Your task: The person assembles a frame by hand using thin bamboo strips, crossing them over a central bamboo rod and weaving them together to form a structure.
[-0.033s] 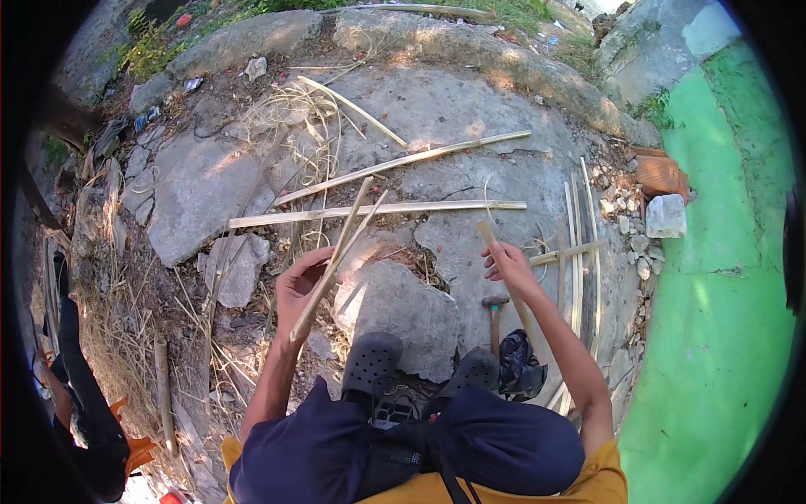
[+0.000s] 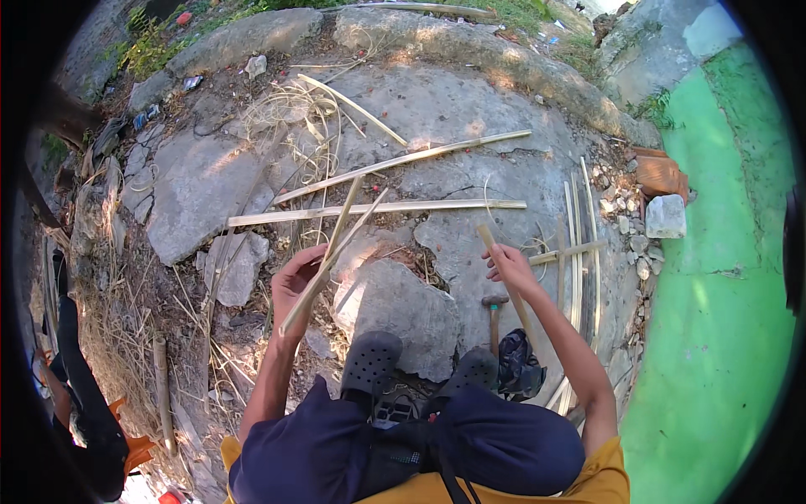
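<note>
My left hand (image 2: 295, 281) is closed around two pale bamboo strips (image 2: 343, 214), which cross at a narrow angle and tilt up away from me. In my right hand (image 2: 508, 267) is another bamboo strip (image 2: 486, 236), pinched near its upper end, the rest slanting down along my forearm. Beyond my hands, a long bamboo strip (image 2: 378, 209) lies across the concrete, with a second strip (image 2: 403, 161) and a shorter strip (image 2: 357, 112) farther off. Several upright-looking strips (image 2: 577, 277) lie side by side to the right. A hammer (image 2: 494, 317) lies by my right foot.
Tangled fibre shavings (image 2: 290, 109) lie at the far left of the cracked concrete (image 2: 403, 315). Beside my right shoe is a black plastic bag (image 2: 519, 365). A pale block (image 2: 666, 217) and orange tile (image 2: 661, 174) edge the green floor (image 2: 697, 336). Another person (image 2: 80, 378) is at left.
My left hand has shifted slightly left, and the near end of its bamboo strips has swung left. My right hand has barely moved.
</note>
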A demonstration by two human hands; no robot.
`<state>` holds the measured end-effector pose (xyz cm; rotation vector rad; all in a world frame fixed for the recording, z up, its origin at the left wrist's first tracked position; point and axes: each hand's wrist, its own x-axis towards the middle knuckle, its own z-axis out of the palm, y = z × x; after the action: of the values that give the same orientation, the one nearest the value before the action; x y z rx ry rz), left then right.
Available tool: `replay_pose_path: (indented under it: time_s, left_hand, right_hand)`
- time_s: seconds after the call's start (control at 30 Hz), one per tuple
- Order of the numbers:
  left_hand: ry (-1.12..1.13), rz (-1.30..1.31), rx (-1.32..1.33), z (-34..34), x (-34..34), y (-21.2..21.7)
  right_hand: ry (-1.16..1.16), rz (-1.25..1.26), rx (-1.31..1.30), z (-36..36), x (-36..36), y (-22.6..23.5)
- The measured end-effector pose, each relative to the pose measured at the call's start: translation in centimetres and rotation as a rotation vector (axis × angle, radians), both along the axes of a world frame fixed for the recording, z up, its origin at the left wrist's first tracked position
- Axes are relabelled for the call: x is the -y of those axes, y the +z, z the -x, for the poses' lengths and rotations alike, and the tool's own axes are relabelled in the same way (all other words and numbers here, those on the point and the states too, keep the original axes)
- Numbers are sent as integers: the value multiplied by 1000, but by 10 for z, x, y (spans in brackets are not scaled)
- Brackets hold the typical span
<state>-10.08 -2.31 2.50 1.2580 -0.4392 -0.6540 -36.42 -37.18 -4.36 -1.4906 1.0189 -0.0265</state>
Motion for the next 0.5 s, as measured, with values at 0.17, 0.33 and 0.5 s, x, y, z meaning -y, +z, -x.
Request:
replay_pose_path:
  time_s: [0.17, 0.33, 0.5]
  left_hand:
    - [172, -108, -25, -3, -13, -7]
    - [105, -67, 56, -4, -24, -28]
    - [83, -79, 42, -5, -24, -31]
  right_hand:
    - [194, 156, -205, 24, 5, -71]
    - [261, 331, -303, 11, -26, -82]
    - [373, 585, -258, 9, -5, -76]
